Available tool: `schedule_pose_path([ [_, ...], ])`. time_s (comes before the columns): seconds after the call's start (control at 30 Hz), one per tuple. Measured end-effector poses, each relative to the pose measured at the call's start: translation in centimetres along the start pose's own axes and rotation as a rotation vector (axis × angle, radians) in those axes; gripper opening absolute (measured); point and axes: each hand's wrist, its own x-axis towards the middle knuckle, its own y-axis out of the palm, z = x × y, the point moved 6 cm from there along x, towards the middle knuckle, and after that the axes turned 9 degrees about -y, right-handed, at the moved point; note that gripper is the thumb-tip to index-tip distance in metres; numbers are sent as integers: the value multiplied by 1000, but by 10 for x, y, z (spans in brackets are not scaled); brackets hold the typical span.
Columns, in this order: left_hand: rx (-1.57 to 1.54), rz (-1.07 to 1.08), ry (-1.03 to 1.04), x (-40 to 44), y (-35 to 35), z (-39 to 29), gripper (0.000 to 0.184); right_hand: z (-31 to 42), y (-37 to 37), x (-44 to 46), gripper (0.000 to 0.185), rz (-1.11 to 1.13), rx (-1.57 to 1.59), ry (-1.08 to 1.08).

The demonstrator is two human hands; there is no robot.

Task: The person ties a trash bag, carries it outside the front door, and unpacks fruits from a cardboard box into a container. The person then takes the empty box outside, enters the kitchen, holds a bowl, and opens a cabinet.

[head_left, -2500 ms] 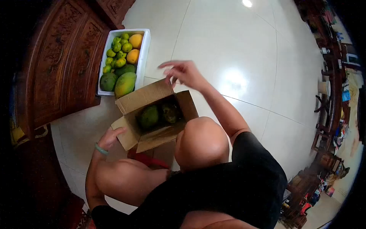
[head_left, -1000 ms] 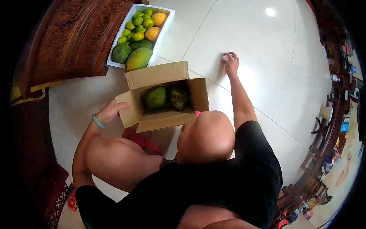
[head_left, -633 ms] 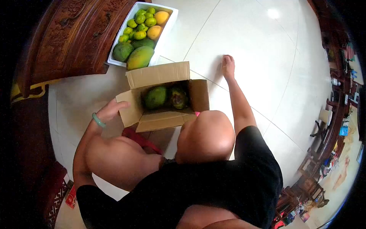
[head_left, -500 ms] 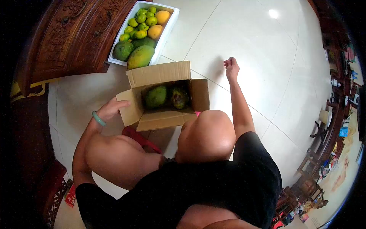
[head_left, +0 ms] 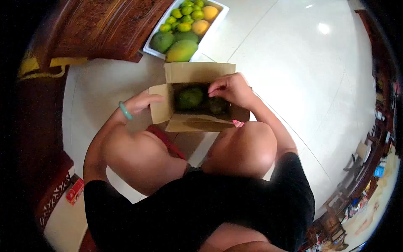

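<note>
Hovering over the open cardboard box (head_left: 201, 124), my right hand (head_left: 231, 89) has its fingertips drawn together above the dark fruit (head_left: 217, 106); the green fruit (head_left: 190, 98) lies left of it, also inside. My left hand (head_left: 142, 103) clamps the box's left flap. Ahead of both hands is a white crate (head_left: 223, 16). Behind my left hand, the red packet's (head_left: 74, 191) markings are too small to read.

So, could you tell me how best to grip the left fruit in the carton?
From above, into the open carton, I'd cup the left fruit around its middle: its rounded top is exposed, while the other fruit sits close on its right.
</note>
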Motion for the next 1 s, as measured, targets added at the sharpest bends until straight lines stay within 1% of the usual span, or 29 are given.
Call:
schedule_pose_path([
  [0.03, 64, 7, -41, 2, -7, 5, 43, -6, 24, 9, 18, 175, -188, -81],
  [0.07, 58, -4, -40, -2, -5, 2, 43, -18, 38, 13, 18, 182, -185, -91],
  [0.13, 46, -76, -191, -10, 1, -1, 41, -15, 69, 13, 30, 307, -567, -458],
  [0.17, 101, -78, -59, 4, -8, 9, 40, -5, 59, 15, 25, 233, -480, -493],
  [0.2, 93, -83, -61, 1, -9, 4, 40, 5, 49, 15, 21, 161, -395, -532],
  [0.27, 256, -63, -185, -3, -5, 2, 41, -8, 33, 22, 16, 302, -297, -59],
  [0.3, 285, -16, -181, 0, -6, 6, 43, -8, 21, 17, 13, 370, -141, 237],
  [0.33, 275, -19, -183, 1, -9, 6, 43, -13, 15, 12, 14, 314, -190, 48],
  [0.4, 419, 64, -270, -2, -3, -1, 45, 14, -2, 7, 30, 170, -254, -242],
  [0.43, 435, 117, -294, -1, 1, -5, 47, 19, -6, 2, 30, 177, -251, -242],
  [0.47, 428, 117, -294, 2, 2, -5, 47, 17, -18, -3, 43, 70, -312, -109],
  [0.53, 328, 199, -353, 4, 8, -3, 46, 2, -39, -23, 67, -170, -451, 152],
  [0.6, 297, 216, -392, 5, 12, -6, 46, -11, -44, -51, 69, -229, -416, 436],
  [0.67, 270, 235, -427, 6, 18, -9, 47, -75, -22, -102, 59, -69, 92, 863],
  [0.73, 129, 169, -525, 15, 21, 0, 49, -54, -8, -96, 46, 109, 190, 877],
  [0.8, 114, 140, -518, 28, 23, 10, 52, -81, 25, -120, 35, -180, 604, 947],
  [0.83, 189, 83, -535, 34, 21, 18, 53, -72, 15, -109, 35, -141, 244, 732],
  [0.87, 261, 38, -556, 34, 16, 16, 54, -67, 12, -99, 35, -136, 245, 737],
  [0.9, 270, 26, -551, 25, 22, 0, 54, -64, 14, -91, 38, 152, -58, 760],
  [0.93, 341, -34, -619, 16, 25, -13, 48, -62, 16, -86, 42, 433, -367, 767],
  [0.97, 410, -95, -686, 3, 24, -27, 43, -57, 13, -82, 44, 407, -377, 834],
  [1.0, 423, -99, -676, -2, 23, -32, 43, -65, 19, -80, 33, 407, -432, 860],
])
